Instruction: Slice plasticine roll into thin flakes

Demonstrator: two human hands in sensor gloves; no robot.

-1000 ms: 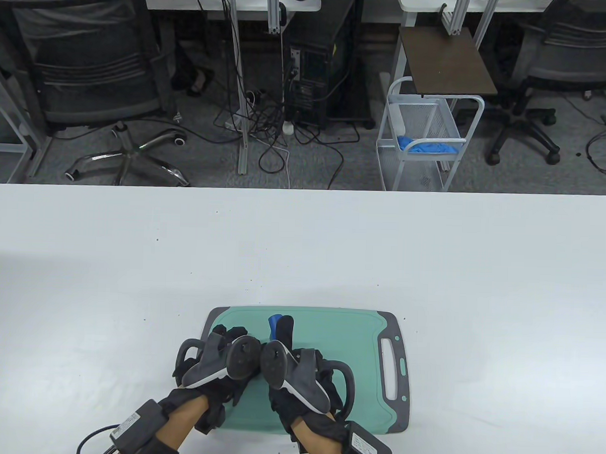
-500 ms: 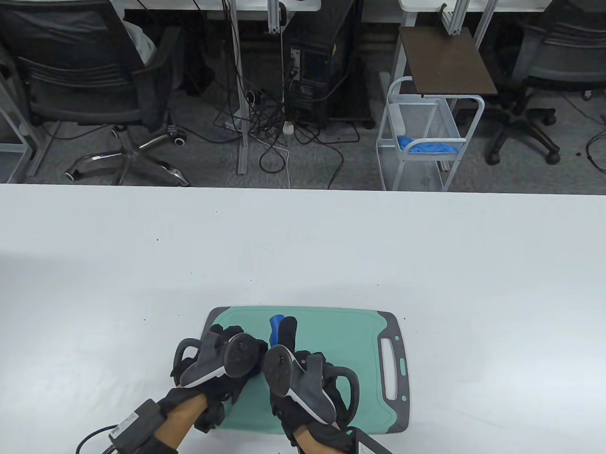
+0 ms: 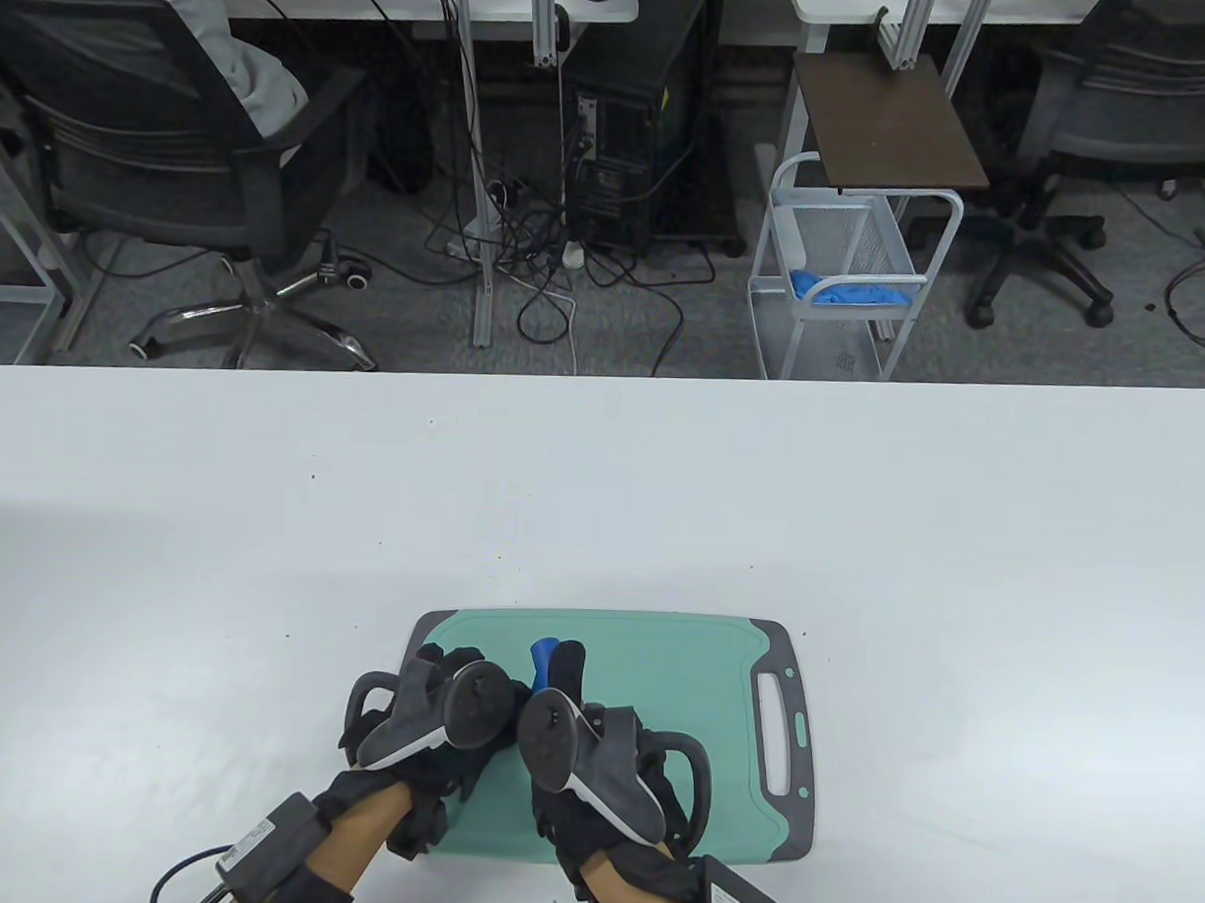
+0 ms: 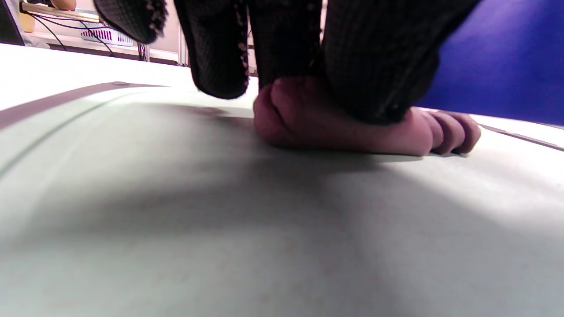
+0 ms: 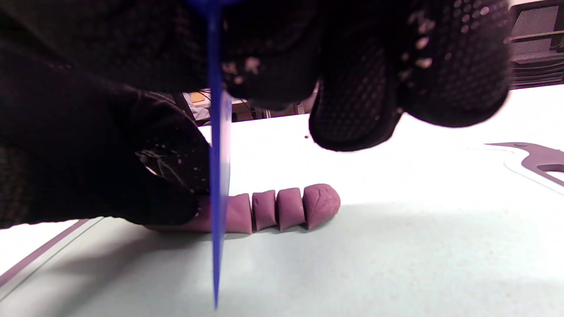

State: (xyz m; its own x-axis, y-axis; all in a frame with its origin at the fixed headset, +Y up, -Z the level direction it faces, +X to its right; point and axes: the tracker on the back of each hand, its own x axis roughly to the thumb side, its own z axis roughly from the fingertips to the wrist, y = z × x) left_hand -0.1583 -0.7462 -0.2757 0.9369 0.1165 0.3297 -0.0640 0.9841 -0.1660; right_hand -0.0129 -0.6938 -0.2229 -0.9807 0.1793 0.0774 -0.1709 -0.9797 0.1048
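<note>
The roll [image 5: 246, 213] lies on the board [image 3: 694, 672] near its left end, with cut slices [image 5: 291, 207] leaning together at the roll's right end. The left hand [image 3: 435, 722] presses its fingers [image 4: 365, 66] down on the roll. The right hand [image 3: 592, 757] grips a blue knife [image 5: 218, 167], blade upright on the roll beside the slices. The board sits at the table's [image 3: 858, 500] near edge.

A white table [image 3: 856, 539] is carrying a green cutting board [image 3: 694, 672] with a grey rim, lying flat near the front edge. Small dark specks [image 3: 500, 566], possibly crumbs, are sitting on the tabletop just beyond the board; they are too small to identify.
</note>
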